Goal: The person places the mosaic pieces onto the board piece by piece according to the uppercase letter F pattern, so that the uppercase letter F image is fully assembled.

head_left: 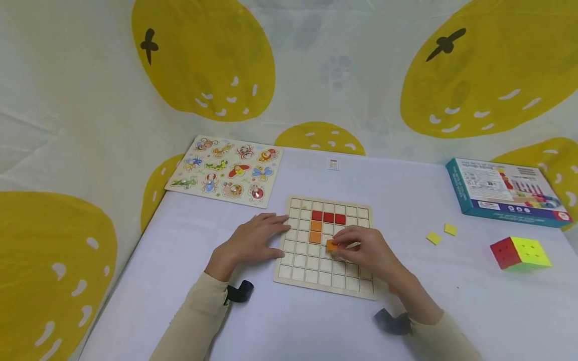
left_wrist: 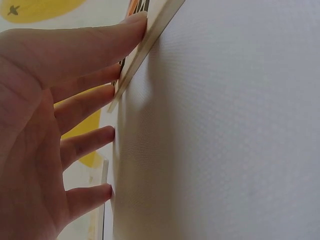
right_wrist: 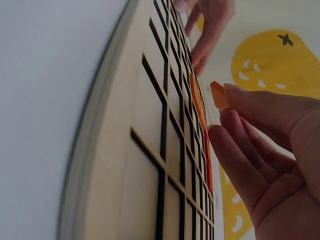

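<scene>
A wooden grid board (head_left: 299, 260) lies on the table. Three red tiles (head_left: 328, 217) sit in a row in its upper part, with two orange tiles (head_left: 315, 231) in a column below the leftmost red one. My right hand (head_left: 368, 250) pinches another orange tile (right_wrist: 218, 96) between thumb and fingers, held just over the middle of the board. At the board's left edge rests my left hand (head_left: 253, 238), fingers spread and fairly straight; its thumb (left_wrist: 115, 45) touches the edge in the left wrist view.
Two yellow tiles (head_left: 433, 237) lie right of the board. Beyond them are a colored cube (head_left: 519, 253) and a blue-edged box (head_left: 506, 193). An insect puzzle board (head_left: 226, 170) lies at the back left, a small printed card (head_left: 333, 164) behind the grid. An orange piece (head_left: 392, 289) shows partly beneath my right wrist.
</scene>
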`<state>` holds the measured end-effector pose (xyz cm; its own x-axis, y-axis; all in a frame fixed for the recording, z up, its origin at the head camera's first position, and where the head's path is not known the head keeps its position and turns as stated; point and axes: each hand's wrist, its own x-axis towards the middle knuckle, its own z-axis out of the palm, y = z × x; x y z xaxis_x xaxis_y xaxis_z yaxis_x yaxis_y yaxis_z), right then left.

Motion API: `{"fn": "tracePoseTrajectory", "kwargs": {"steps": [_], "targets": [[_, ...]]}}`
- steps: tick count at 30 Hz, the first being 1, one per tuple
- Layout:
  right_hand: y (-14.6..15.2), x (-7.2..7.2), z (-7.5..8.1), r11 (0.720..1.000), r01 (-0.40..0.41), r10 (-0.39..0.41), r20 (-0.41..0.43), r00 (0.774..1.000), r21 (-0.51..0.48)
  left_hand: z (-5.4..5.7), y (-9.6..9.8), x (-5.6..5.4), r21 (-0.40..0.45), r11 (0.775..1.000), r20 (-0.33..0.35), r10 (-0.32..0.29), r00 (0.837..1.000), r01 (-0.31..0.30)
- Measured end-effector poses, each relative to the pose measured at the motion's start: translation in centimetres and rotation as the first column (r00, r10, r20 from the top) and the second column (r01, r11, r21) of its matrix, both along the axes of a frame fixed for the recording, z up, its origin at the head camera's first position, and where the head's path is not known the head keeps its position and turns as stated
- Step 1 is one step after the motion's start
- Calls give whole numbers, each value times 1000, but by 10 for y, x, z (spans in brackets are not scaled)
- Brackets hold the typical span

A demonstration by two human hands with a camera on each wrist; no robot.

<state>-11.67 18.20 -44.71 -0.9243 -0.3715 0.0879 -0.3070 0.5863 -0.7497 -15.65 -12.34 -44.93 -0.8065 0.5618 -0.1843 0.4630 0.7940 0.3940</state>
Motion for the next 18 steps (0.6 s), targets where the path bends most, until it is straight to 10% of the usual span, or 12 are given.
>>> {"fn": "tracePoseTrajectory", "kwargs": {"steps": [18], "targets": [[-39, -1, -8, 994, -24, 28, -41, 999, 107, 2, 1, 0, -9, 1000, 7, 8, 1000, -8]]}}
